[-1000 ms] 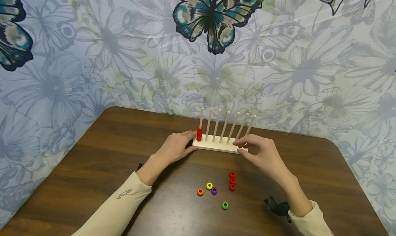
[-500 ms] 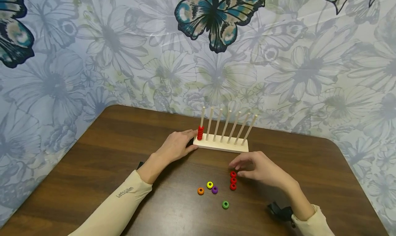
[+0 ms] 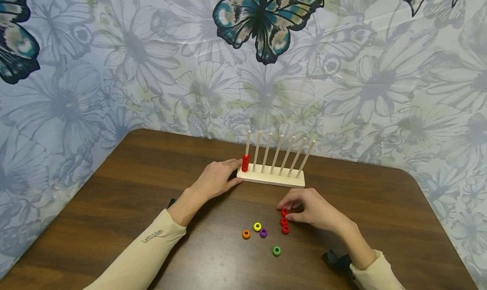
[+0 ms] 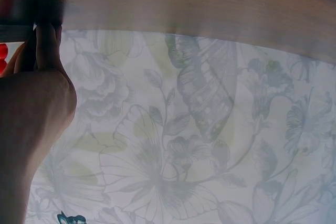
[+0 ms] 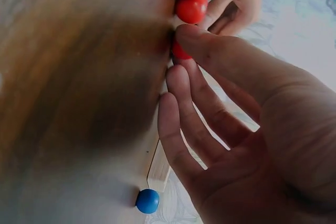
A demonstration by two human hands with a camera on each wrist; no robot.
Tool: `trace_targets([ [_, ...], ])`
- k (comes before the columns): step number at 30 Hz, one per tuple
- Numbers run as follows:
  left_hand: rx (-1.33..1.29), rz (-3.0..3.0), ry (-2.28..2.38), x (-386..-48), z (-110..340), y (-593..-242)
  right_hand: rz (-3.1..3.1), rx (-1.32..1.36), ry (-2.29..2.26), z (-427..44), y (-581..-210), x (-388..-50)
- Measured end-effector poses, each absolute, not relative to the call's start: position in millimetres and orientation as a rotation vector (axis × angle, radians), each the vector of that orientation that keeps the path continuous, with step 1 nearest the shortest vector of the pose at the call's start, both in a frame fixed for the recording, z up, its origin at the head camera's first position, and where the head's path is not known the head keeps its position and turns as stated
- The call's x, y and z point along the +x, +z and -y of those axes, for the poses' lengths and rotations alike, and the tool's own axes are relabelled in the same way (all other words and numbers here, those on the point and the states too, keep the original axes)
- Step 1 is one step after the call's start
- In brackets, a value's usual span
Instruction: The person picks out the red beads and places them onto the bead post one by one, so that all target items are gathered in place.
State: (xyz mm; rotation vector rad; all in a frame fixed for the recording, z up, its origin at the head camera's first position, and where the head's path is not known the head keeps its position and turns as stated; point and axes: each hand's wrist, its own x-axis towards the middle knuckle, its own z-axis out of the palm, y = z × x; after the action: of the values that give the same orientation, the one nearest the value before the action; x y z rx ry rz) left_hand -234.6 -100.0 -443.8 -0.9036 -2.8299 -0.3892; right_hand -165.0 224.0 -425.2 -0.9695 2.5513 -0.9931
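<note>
The left hand [image 3: 212, 182] holds the left end of a pale wooden stand [image 3: 272, 179] between thumb and fingers. The stand has several upright pegs, and red beads [image 3: 245, 163] are stacked on the leftmost one. In front of the stand, the right hand [image 3: 319, 210] pinches the farthest red bead [image 3: 284, 212] of a short row between thumb and index finger. Two more red beads [image 3: 284, 225] lie nearer. The right wrist view shows the pinched bead [image 5: 180, 51] partly covered by the thumb, its other fingers loosely extended. The left wrist view shows the back of the left hand [image 4: 42, 98].
Orange [image 3: 246, 234], yellow [image 3: 257, 226], purple [image 3: 263, 233] and green [image 3: 276, 251] beads lie on the brown table [image 3: 213, 256], left and front of the red row. A blue bead [image 5: 147, 201] appears beside the stand's end in the right wrist view. A patterned backdrop [image 3: 160, 70] stands behind.
The right hand has moved from the stand's right end toward the front, down to the red row, and its thumb and index finger have closed on the farthest bead. The left hand has stayed put.
</note>
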Motion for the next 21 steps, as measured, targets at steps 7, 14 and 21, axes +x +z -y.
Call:
trace_targets([
  [7, -0.906, 2.82, -0.393, -234.6, 100.4, -445.0, -2.635, -0.978, -0.949, -222.6, -427.5, -166.0],
  [14, -0.904, 2.81, -0.421, -234.4, 101.5, -445.6, -2.69, -0.881, -0.966, -220.8, -418.1, -167.5],
  [21, -0.915, 2.791, -0.417, -235.4, 101.2, -446.5, -2.741, -0.929, -1.054, -214.4, -405.6, -173.2],
])
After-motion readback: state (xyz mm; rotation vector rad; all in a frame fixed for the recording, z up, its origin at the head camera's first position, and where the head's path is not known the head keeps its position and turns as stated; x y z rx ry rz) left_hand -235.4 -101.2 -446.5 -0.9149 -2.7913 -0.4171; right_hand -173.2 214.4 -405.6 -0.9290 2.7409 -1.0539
